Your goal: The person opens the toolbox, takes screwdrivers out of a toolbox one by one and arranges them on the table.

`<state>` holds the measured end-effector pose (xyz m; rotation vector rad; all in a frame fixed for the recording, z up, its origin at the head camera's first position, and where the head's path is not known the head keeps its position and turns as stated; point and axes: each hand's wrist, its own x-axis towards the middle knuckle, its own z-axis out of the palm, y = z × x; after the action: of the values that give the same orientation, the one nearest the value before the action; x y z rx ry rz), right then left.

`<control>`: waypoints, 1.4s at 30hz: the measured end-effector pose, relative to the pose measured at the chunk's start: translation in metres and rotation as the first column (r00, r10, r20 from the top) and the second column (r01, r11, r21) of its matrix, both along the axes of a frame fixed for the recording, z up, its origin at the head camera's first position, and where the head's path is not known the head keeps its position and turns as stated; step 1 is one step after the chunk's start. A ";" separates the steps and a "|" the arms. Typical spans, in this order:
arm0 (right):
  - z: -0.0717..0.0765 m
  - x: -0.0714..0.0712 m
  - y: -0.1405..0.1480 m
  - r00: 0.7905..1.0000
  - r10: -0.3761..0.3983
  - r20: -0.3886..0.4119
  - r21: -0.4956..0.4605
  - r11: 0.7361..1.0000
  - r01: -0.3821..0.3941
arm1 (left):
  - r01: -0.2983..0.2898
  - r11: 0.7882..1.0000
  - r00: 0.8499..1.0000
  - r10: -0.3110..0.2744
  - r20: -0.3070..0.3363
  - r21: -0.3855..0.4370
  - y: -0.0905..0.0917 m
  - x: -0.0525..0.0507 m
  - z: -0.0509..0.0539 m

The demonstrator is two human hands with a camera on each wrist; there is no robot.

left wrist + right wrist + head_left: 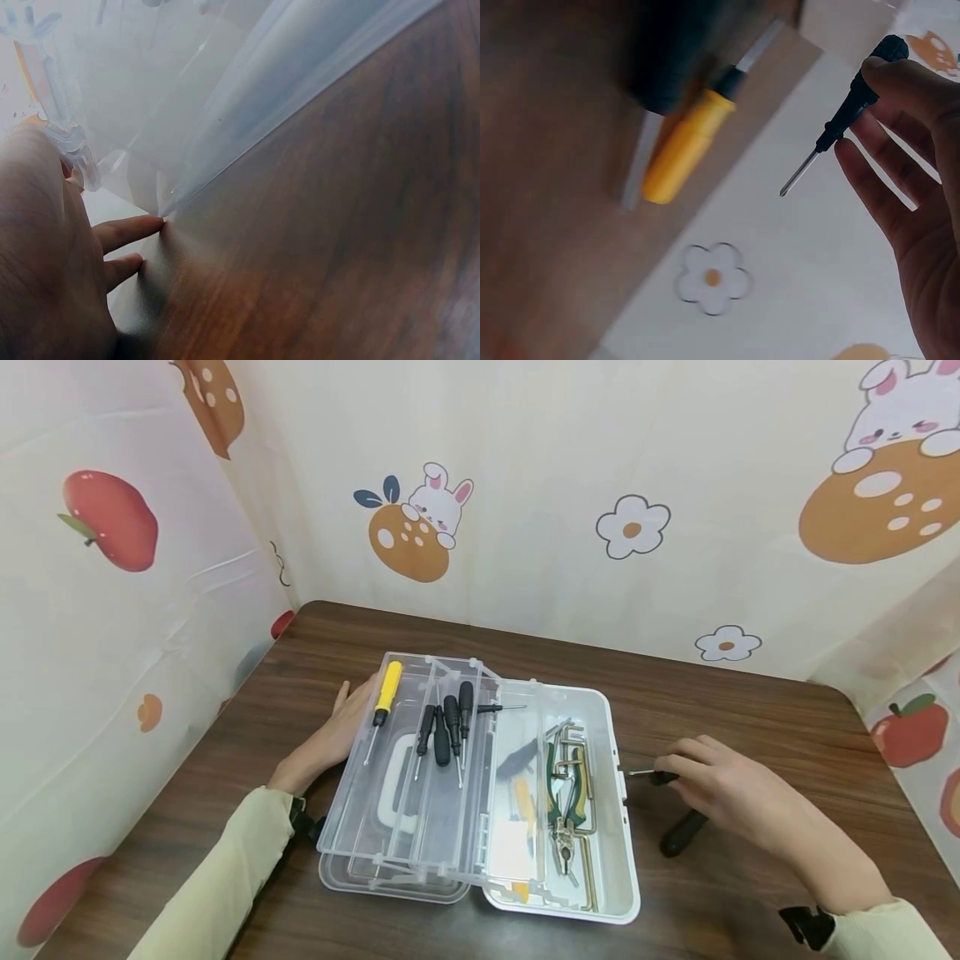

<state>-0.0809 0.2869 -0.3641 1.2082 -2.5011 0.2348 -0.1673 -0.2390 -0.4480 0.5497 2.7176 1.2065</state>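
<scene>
My right hand (727,785) pinches a small screwdriver (851,106) by its dark handle, right of a white toolbox (628,889). Its thin shaft points at the box's rim. My left hand (333,735) is at the far left side of the raised clear tray (352,814), its fingertips partly hidden behind the plastic. In the left wrist view, two extended fingers (127,234) touch the tray's lower edge. Lying in the tray are a yellow screwdriver (387,689) and several black screwdrivers (442,739).
Inside the white box are green-handled pliers (564,839) and several hex keys (588,872). A black handle (681,833) lies on the table under my right hand. The right wrist view shows a yellow-handled screwdriver (690,150) on the table. A patterned curtain (540,527) stands behind.
</scene>
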 end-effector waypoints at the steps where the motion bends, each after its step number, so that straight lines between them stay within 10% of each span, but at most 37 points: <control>1: -0.006 0.001 0.002 1.000 -0.001 0.004 -0.006 1.000 0.001 | -0.003 1.000 1.000 0.003 0.004 0.003 0.000 0.000 0.000; 16: -0.046 0.004 0.003 0.995 -0.063 0.077 0.085 0.995 0.057 | 0.004 1.000 1.000 -0.004 -0.013 0.017 0.004 -0.003 -0.002; 32: -0.039 0.006 -0.001 0.989 -0.096 0.112 0.084 0.993 0.087 | -0.005 1.000 1.000 0.005 -0.018 -0.008 0.005 -0.004 -0.002; 42: -0.003 -0.016 -0.021 0.998 0.049 0.036 0.013 0.999 -0.049 | -0.006 1.000 1.000 0.006 -0.012 -0.006 0.002 -0.004 -0.001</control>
<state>-0.0969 0.2659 -0.3667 1.2829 -2.5089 0.2545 -0.1709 -0.2368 -0.4492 0.5494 2.7338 1.1999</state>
